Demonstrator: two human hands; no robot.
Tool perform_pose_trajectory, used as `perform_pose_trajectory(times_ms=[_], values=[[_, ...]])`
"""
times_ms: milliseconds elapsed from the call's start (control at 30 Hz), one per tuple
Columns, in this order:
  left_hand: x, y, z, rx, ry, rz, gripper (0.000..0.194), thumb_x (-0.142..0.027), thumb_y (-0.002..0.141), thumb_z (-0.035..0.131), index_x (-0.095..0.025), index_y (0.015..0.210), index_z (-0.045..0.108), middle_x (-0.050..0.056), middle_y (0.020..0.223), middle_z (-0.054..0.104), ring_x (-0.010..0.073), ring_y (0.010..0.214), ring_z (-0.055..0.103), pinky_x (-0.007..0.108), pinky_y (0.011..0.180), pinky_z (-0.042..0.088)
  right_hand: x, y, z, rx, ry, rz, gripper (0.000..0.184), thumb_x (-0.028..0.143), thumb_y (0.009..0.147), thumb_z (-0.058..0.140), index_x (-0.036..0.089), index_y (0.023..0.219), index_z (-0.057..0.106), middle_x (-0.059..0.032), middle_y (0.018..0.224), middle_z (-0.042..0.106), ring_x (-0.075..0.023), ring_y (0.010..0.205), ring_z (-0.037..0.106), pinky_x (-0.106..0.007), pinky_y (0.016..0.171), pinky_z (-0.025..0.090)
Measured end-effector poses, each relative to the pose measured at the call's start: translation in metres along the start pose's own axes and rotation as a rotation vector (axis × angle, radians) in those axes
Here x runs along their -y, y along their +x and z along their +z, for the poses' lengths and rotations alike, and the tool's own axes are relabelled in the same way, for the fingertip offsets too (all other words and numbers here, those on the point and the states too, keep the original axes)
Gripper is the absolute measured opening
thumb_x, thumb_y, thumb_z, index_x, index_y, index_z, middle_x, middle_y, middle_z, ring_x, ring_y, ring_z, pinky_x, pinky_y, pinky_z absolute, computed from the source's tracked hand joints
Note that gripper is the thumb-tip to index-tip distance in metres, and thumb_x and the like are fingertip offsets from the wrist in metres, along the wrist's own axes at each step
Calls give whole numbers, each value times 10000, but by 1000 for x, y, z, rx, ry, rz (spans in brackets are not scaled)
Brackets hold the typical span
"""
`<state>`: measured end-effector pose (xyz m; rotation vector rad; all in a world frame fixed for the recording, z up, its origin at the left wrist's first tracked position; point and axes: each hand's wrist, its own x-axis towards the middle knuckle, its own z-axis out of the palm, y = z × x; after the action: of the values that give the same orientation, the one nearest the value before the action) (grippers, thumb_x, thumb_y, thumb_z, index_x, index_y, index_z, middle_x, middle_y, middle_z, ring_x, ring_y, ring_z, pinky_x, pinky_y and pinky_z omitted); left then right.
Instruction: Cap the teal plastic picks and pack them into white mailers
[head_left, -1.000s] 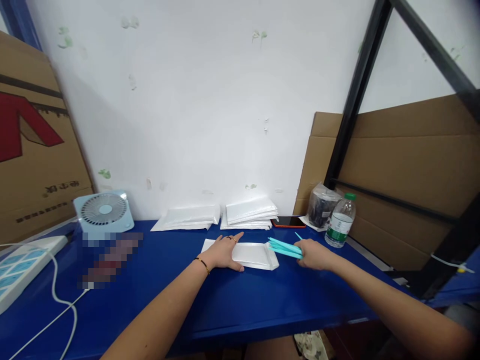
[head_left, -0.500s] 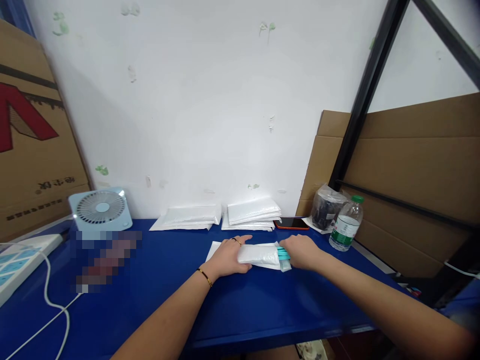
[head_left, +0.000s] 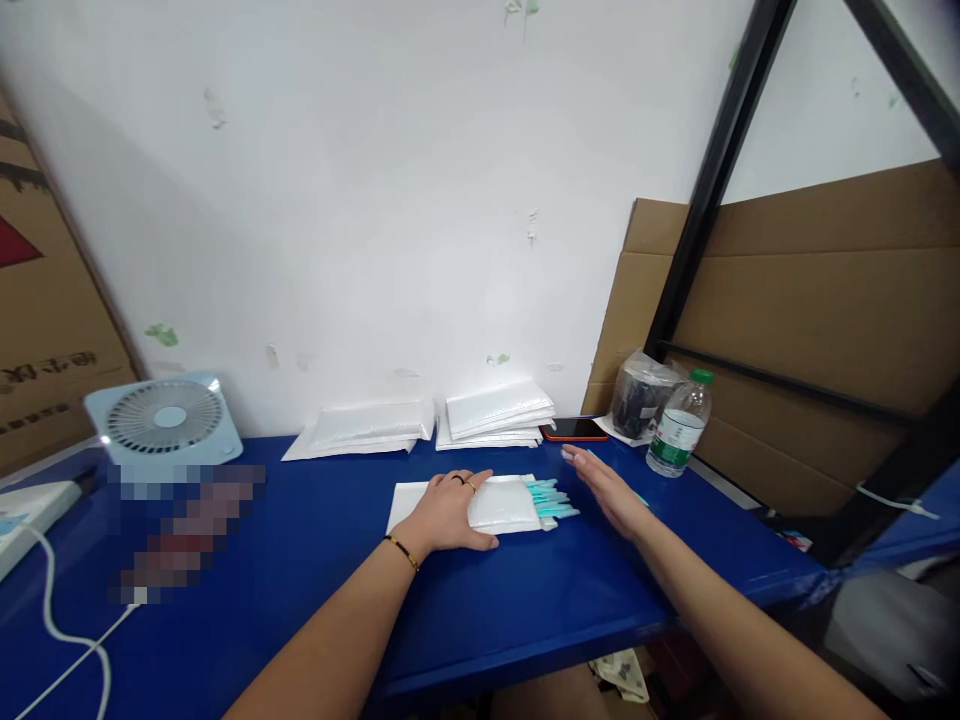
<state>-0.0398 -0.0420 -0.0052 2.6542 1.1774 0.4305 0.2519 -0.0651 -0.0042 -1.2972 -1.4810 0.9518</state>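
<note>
A white padded envelope (head_left: 506, 505) lies flat on the blue table, its mouth toward the right. Several slim teal sticks (head_left: 553, 498) poke out of that mouth, apparently in clear wrapping; their exact kind is too small to tell. My left hand (head_left: 450, 512) spans the envelope's middle, thumb along the near edge and fingers over the far edge, holding it down. To the right of the sticks, apart from them, my right hand (head_left: 606, 490) is stretched out flat, palm turned left. Behind it shows part of another thin teal stick (head_left: 643, 500), mostly hidden by the hand.
White padded envelopes are stacked along the wall in a left pile (head_left: 360, 428) and a right pile (head_left: 495, 412). Beside them are a phone (head_left: 574, 430), a wrapped dark roll (head_left: 639, 400) and a water bottle (head_left: 676, 430). Leftward stand a blue fan (head_left: 165, 415) and a power strip (head_left: 34, 515).
My right hand has let go of the teal sticks at the envelope's mouth, moved right and opened flat. The sticks now fan out in view. My left hand stays on the envelope.
</note>
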Motion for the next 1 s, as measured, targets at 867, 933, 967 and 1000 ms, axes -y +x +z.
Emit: perform_pose_trajectory(times_ms=[867, 933, 967, 1000], values=[[16, -12, -25, -8, -249, -75, 1014, -621, 453, 706, -307, 1347, 344, 85, 1404, 350, 319, 1307, 245, 467, 1068, 113, -6, -10, 41, -142, -378, -102, 413, 461, 746, 552, 208, 1059, 643, -66, 1028, 640, -218, 917, 575, -343, 844, 432], [31, -23, -40, -94, -294, -265, 945, -593, 421, 727, -287, 1273, 458, 105, 1383, 381, 351, 1298, 252, 467, 1043, 189, -8, -14, 36, 6, -461, -144, 322, 408, 698, 616, 200, 933, 688, -46, 873, 653, -175, 736, 576, -292, 700, 454], [39, -28, -47, -127, -290, -411, 923, -590, 399, 731, -251, 1229, 510, 139, 1365, 397, 382, 1291, 247, 478, 1015, 234, -8, -16, 36, 37, -488, -153, 275, 380, 692, 624, 198, 884, 698, -39, 827, 651, -160, 691, 566, -275, 657, 447], [46, -33, -52, -161, -268, -564, 885, -585, 379, 734, -221, 1168, 562, 170, 1326, 435, 414, 1277, 253, 500, 993, 252, -7, -17, 38, 33, -509, -153, 234, 356, 695, 620, 197, 845, 703, -35, 799, 649, -153, 669, 560, -266, 633, 440]])
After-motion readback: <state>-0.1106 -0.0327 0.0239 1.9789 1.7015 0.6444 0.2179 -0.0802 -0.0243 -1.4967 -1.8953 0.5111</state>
